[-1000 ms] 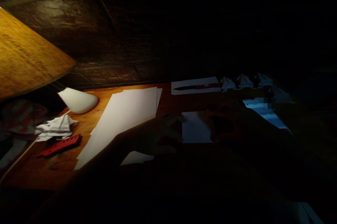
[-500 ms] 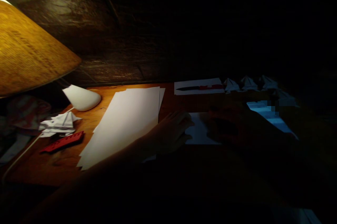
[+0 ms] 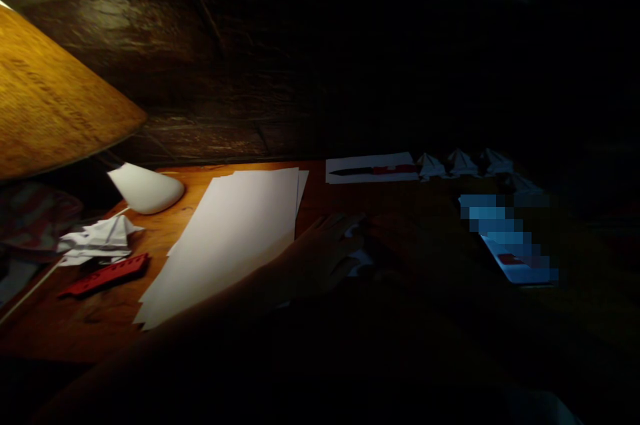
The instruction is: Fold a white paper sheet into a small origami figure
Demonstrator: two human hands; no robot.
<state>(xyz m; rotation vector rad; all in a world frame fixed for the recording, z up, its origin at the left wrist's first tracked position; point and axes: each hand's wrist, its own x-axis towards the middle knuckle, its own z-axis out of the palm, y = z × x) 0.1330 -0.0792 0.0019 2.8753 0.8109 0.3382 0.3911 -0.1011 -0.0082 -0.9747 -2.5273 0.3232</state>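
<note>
My left hand (image 3: pixel 330 248) lies over a small piece of white paper (image 3: pixel 359 264) on the wooden desk, its fingers stretched out and apart. Bits of the paper show between and beyond those fingertips. Close by on the right, my right hand (image 3: pixel 393 245) is a dark shape at the paper's other side, and shadow hides its fingers. Left of my hands is a fanned stack of white sheets (image 3: pixel 235 232). Behind them, a knife with a red handle (image 3: pixel 393 170) and dark blade rests on a strip of white paper (image 3: pixel 345 163).
Several folded paper shapes (image 3: pixel 463 163) line the back right. A lit phone (image 3: pixel 525 272), partly blurred out, lies at the right. At the left are a lamp with a yellow shade (image 3: pixel 60 98) and white base (image 3: pixel 153 190), a folded paper (image 3: pixel 103 238) and a red slotted object (image 3: pixel 107 276).
My right hand has moved left, close to my left hand. Much less of the small paper shows between them. The phone screen is less covered by my right arm, and the view has shifted slightly.
</note>
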